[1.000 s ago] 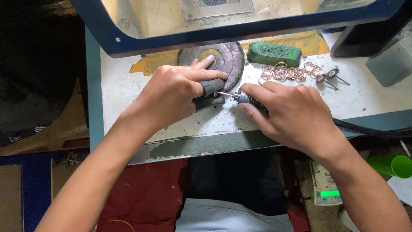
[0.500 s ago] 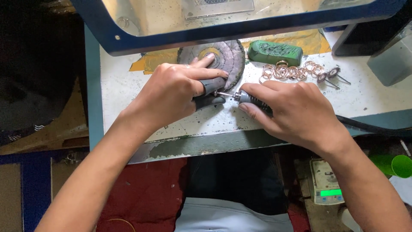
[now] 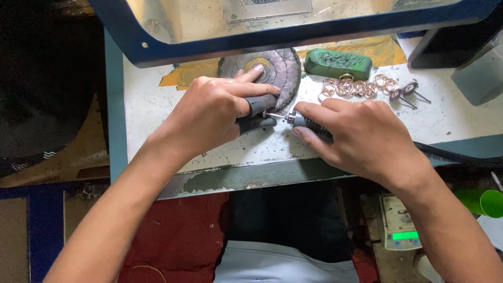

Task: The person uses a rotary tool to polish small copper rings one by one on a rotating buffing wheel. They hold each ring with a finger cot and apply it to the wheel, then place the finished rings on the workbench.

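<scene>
While both hands meet at the bench's front edge, a rotary handpiece bit touches a small piece pinched in the left fingers.

Left hand (image 3: 209, 115): fingers closed together, wearing dark finger guards (image 3: 257, 112), clamped on a small workpiece too hidden to identify. Right hand (image 3: 361, 139): wrapped tight around the grey rotary handpiece (image 3: 306, 121), its thin bit pointing left into the left fingertips. Both rest on the white worktop (image 3: 157, 112). Just behind the left hand lies a round cloth buffing wheel (image 3: 283, 71); to its right a green compound bar (image 3: 338, 63), then a cluster of pale metal rings (image 3: 353, 86) and two small mounted brushes (image 3: 403, 93). Below the bench, a small scale with a green display (image 3: 401, 222).
</scene>
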